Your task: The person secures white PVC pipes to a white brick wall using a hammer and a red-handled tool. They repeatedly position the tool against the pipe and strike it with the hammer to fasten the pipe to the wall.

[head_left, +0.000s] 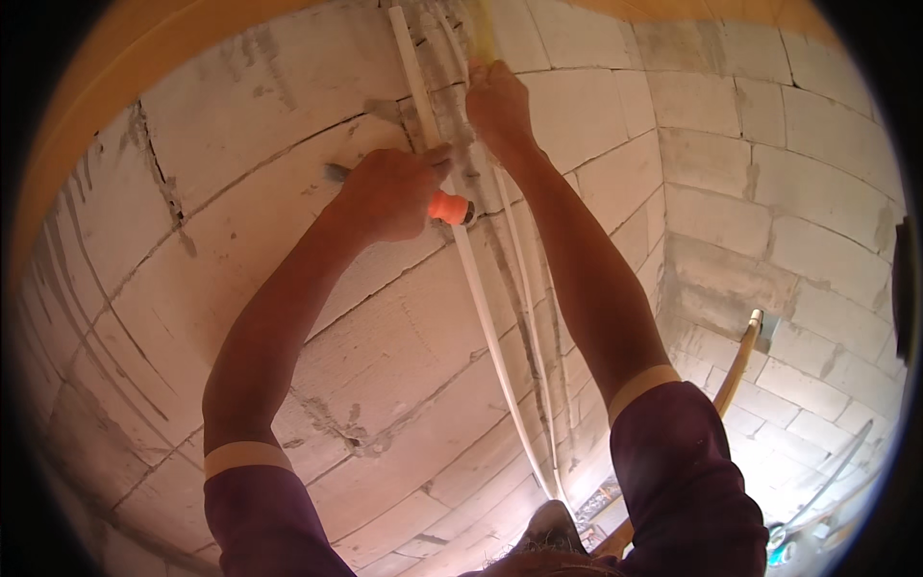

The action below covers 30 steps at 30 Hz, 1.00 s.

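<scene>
- Head view: both bare hands are raised against a wall of pale grey blocks (288,317) that fills most of the frame, with mortar joints and a few cracks showing.
- The left hand (385,192), upper centre, is closed around a tool with an orange handle (448,207); a dark metal end (336,173) sticks out of the fist to the left. Which tool it is I cannot tell for sure; it looks like a screwdriver or small chisel.
- The right hand (498,104), just above and right of the left, has its grip pinched on the white conduits (481,298) near the top of the frame, pressing them to the wall.
- The conduits run as thin white lines from top centre down to bottom centre, lying close together in a chased groove.
- A small grey fitting (471,178), perhaps a clip, sits on the wall between the two hands, touching the conduits.
- To do this well, I judge: hold the conduits flat and straight with the right hand, keep the tool square to the fitting, and press steadily so it does not slip onto the fingers beside it.
- At lower right a yellowish hose with a metal end (740,361) leans by the wall corner.
- No packages, labels or signs are visible.
</scene>
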Each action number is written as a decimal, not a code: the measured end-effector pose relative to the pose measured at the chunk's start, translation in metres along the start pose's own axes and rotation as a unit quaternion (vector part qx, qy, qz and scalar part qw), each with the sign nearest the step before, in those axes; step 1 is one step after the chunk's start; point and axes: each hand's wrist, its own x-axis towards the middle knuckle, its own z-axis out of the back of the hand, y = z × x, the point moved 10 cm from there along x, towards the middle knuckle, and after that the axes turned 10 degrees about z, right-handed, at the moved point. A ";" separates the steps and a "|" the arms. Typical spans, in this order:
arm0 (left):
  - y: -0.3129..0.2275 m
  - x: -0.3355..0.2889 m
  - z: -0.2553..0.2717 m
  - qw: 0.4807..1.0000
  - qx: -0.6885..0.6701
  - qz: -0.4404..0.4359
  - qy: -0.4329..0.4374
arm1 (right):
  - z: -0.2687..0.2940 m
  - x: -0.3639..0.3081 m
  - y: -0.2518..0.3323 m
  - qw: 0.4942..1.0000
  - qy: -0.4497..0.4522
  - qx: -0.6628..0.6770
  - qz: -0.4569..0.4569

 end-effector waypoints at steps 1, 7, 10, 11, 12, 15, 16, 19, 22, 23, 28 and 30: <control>-0.002 0.000 0.002 1.000 -0.002 -0.002 -0.008 | 0.007 0.002 -0.003 0.999 -0.037 0.023 -0.025; -0.009 0.001 0.006 1.000 -0.001 -0.013 -0.027 | -0.014 0.001 -0.019 0.997 -0.066 -0.014 0.027; -0.005 -0.001 0.006 1.000 0.009 -0.007 -0.022 | -0.023 0.001 -0.026 1.000 -0.028 0.006 0.008; -0.003 -0.003 0.006 0.999 0.008 -0.008 -0.030 | -0.023 0.000 -0.023 0.999 -0.020 0.029 -0.023; -0.002 -0.005 0.006 0.999 0.007 -0.009 -0.037 | -0.019 0.001 -0.013 0.998 -0.040 0.050 -0.026; -0.003 0.000 0.003 0.999 -0.004 0.041 0.011 | -0.015 -0.003 -0.019 0.997 -0.065 0.044 -0.019; -0.012 0.004 0.006 1.000 -0.017 0.017 -0.010 | -0.022 0.004 -0.037 0.999 -0.052 0.000 0.007; -0.010 0.002 0.006 0.998 -0.035 -0.001 -0.043 | -0.033 0.014 -0.043 0.999 0.028 -0.005 -0.015; -0.006 0.000 0.004 0.998 -0.031 0.005 -0.051 | -0.027 0.004 -0.034 0.999 0.018 0.023 -0.042; -0.006 -0.002 0.003 0.997 -0.032 -0.001 -0.071 | -0.023 0.002 -0.029 0.999 -0.002 0.030 -0.041; -0.013 0.004 0.005 0.999 -0.042 0.019 -0.025 | -0.025 0.006 -0.032 0.998 0.019 -0.046 0.035; -0.009 0.001 0.010 0.999 -0.031 0.026 -0.011 | -0.032 0.013 -0.021 0.993 0.041 -0.073 0.085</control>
